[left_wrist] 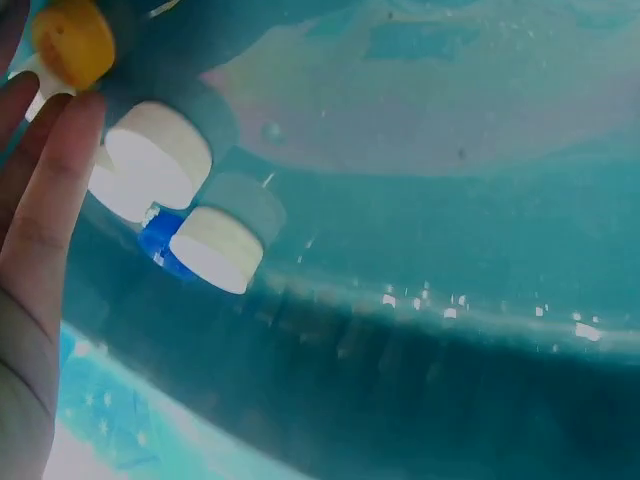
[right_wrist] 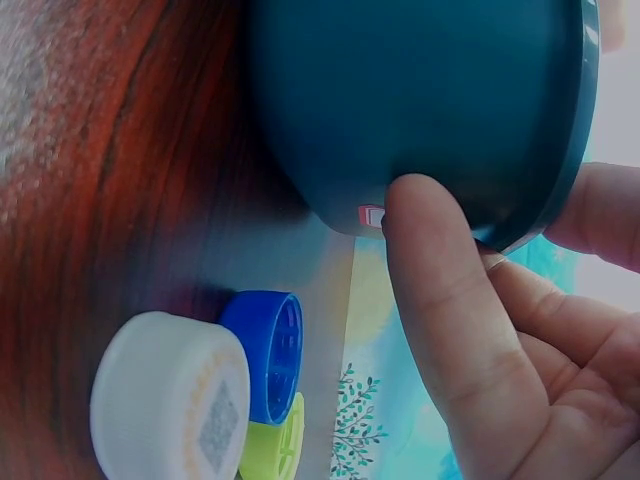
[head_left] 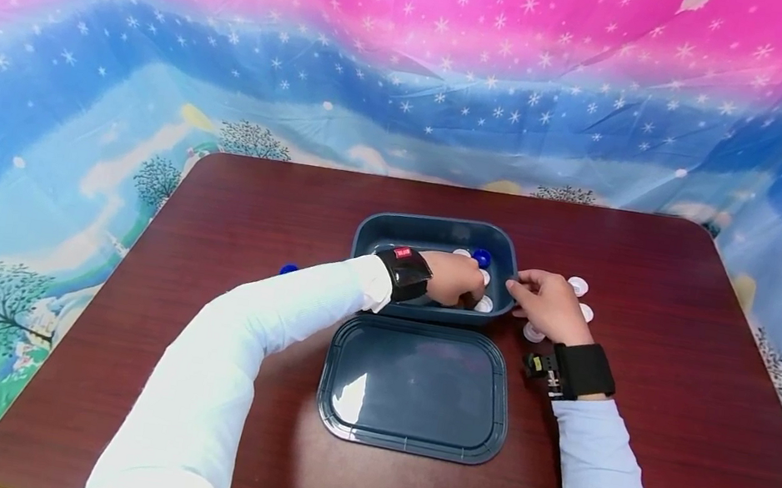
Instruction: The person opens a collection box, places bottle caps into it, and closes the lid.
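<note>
My left hand (head_left: 457, 277) reaches down inside a dark blue-grey plastic box (head_left: 432, 221), among bottle caps at its right end. In the left wrist view its straight fingers (left_wrist: 45, 220) lie beside white caps (left_wrist: 160, 155), a blue cap (left_wrist: 163, 243) and a yellow cap (left_wrist: 75, 42); the thumb is hidden. My right hand (head_left: 550, 306) pinches the box's right side at the rim, one finger (right_wrist: 440, 280) against the outer wall in the right wrist view. Below that hand a white cap (right_wrist: 170, 400), a blue cap (right_wrist: 265, 350) and a yellow-green cap (right_wrist: 275, 450) sit close together.
The matching lid (head_left: 413, 386) lies flat on the brown table (head_left: 181, 432), in front of the box. White caps (head_left: 578, 286) are to the right, around my right hand. A blue cap (head_left: 289, 269) lies left of the box, partly behind the left sleeve. Patterned cloth hangs around the table.
</note>
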